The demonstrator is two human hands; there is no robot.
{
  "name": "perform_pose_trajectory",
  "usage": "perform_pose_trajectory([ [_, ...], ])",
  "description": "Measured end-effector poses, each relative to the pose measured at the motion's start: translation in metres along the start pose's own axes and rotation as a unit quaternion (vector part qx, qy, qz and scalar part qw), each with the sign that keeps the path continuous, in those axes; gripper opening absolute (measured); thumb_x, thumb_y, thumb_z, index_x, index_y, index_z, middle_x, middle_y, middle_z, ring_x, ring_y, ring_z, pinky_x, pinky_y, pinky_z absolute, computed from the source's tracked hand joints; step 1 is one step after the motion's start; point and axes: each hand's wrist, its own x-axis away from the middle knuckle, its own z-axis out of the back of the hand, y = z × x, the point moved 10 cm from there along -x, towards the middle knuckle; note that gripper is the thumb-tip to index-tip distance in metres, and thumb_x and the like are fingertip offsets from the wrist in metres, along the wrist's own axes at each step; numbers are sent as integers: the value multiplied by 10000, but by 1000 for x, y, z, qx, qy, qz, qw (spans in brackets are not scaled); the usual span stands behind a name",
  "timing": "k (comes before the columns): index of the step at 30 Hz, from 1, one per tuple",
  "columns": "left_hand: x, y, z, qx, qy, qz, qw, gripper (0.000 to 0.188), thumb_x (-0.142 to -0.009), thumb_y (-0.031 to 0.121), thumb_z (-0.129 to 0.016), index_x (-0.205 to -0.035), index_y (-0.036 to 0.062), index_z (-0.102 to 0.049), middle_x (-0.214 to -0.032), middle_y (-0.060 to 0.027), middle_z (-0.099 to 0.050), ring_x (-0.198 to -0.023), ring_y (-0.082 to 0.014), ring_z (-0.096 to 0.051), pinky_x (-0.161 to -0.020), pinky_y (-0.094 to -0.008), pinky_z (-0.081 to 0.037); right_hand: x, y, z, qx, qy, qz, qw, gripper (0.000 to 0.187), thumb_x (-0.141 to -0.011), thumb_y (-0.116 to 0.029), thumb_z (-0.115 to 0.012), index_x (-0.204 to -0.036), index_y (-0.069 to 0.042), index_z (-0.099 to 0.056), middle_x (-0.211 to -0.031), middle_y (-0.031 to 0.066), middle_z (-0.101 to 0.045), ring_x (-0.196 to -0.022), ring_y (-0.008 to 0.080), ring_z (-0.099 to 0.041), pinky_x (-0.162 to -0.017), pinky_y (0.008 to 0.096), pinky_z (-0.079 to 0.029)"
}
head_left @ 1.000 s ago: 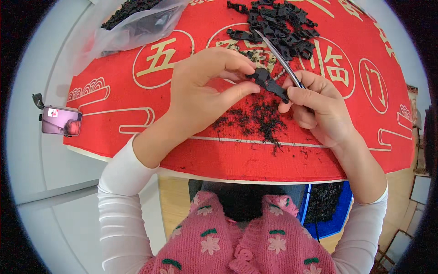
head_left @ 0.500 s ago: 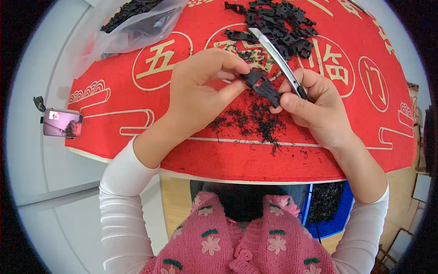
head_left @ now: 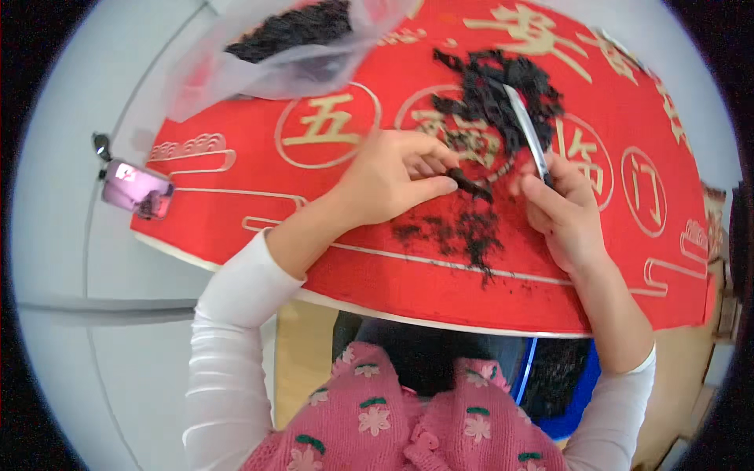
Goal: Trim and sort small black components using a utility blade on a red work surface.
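Between the thumb and fingers of my left hand point(head_left: 385, 180) is a small black plastic part point(head_left: 473, 187), seen nearly edge-on and blurred. My right hand point(head_left: 567, 210) is closed around a utility knife point(head_left: 528, 129), its slim silver body pointing up and away. A gap separates the right fingers from the part. Loose black shavings point(head_left: 473, 235) lie scattered on the red cloth point(head_left: 377, 286) just below the hands. Beyond the knife is a heap of similar black parts point(head_left: 479, 78), partly hidden behind it.
A clear plastic bag point(head_left: 200, 90) with black pieces point(head_left: 298, 31) inside lies at the far left. A phone point(head_left: 137, 188) with a lit screen stands off the table's left edge. Below the table's front edge sits a blue bin point(head_left: 572, 420) with dark contents.
My right hand has let go of the black part and drawn away with the knife. The left hand has turned the part more edge-on. The whole view has shifted and tilted.
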Motion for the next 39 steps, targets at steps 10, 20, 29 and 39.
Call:
perform_pose_trajectory([
  [10,-20,-40,15,128,-50,129,982,235,-782,83,-691,-968,-57,-662,-810,-90,-683,-696,-133,-635,-606,-219,-499,-15,-4,43,-12,72,41,996,83,-877,-88,-582,-959,-76,-580,-738,28,-601,-471,27,-362,-407,158,-254],
  [20,-25,-35,12,10,-83,-30,996,152,-774,91,-684,-894,0,-699,-779,-70,-691,-646,-110,-612,-592,-225,-481,-40,-44,172,267,332,226,876,267,-930,-291,-517,-840,-47,-581,-685,10,-533,-574,100,-443,-522,228,-356],
  [29,-24,-38,11,-172,-81,-91,977,229,-697,290,-693,-861,136,-737,-698,-41,-673,-571,-222,-587,-568,-339,-473,-51,-27,189,242,319,156,903,295,-922,-325,-504,-813,-53,-537,-648,42,-512,-482,139,-460,-416,272,-387],
  [39,-47,-31,22,-129,-19,-104,986,191,-755,134,-670,-904,21,-704,-748,-69,-687,-627,-160,-598,-598,-283,-475,-46,-46,162,347,366,151,850,342,-883,-321,-465,-797,-11,-580,-660,92,-564,-556,193,-523,-539,318,-438],
])
